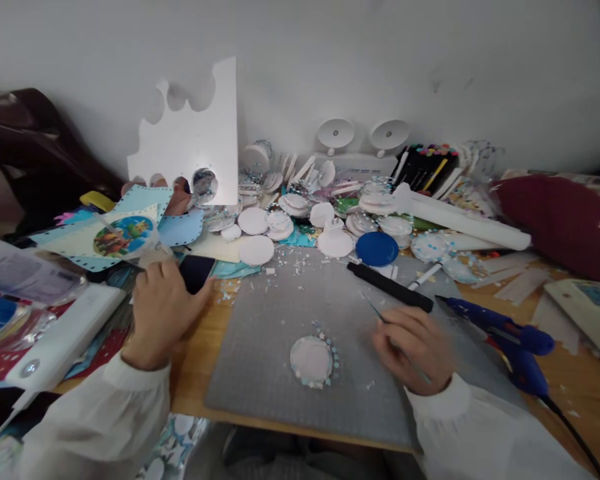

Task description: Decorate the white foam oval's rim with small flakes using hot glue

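Observation:
My right hand (415, 350), slightly blurred, is closed around a thin teal stick (375, 309) with a fine tip pointing up and left. Its exact kind is too small to make out. Left of that hand, a white disc (311, 360) edged with small pale blue and white pieces lies on the grey cutting mat (260, 313). My left hand (157, 310) rests beside the mat, thumb spread away from the fingers. A dark phone (197, 272) shows between thumb and fingers; the fingertips are partly hidden, beside clear plastic.
White discs (257, 251) and a blue disc (377, 249) crowd the mat's back edge. A black tube (390, 287) and a blue glue gun (500, 327) with a cord lie at right. A cut-out white board (195, 133) leans on the wall. A white device (70, 333) lies at left.

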Demonstrator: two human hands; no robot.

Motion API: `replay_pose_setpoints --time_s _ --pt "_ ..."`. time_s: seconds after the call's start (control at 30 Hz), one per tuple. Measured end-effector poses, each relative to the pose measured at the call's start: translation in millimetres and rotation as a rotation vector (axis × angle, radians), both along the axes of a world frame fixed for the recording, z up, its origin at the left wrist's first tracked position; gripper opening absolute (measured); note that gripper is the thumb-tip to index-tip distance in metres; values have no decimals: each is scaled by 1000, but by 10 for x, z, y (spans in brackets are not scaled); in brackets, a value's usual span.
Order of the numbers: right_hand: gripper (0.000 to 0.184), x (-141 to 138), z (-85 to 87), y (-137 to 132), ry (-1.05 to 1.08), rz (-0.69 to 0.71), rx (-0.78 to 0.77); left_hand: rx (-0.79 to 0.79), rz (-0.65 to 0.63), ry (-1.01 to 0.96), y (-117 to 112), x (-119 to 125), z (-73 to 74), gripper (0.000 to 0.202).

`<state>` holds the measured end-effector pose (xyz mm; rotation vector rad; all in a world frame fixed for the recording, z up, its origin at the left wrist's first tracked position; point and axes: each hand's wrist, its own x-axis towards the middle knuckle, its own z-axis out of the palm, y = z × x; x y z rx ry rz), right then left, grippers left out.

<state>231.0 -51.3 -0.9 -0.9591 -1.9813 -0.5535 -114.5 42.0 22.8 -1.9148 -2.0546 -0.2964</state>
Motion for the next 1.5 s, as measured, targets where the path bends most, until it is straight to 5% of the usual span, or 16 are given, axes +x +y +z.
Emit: replay_pose_setpoints --time_s 0.07,0.23,1.5 --pt "15 31 -40 14 42 -33 -35 -100 103 23 75 -110 -120 77" --pt "16 30 -57 20 115 -93 -89 -103 116 54 154 -62 -243 72" --pt "20 41 -73 -27 271 -37 -221 -150 86 -47 219 -7 -164 71"
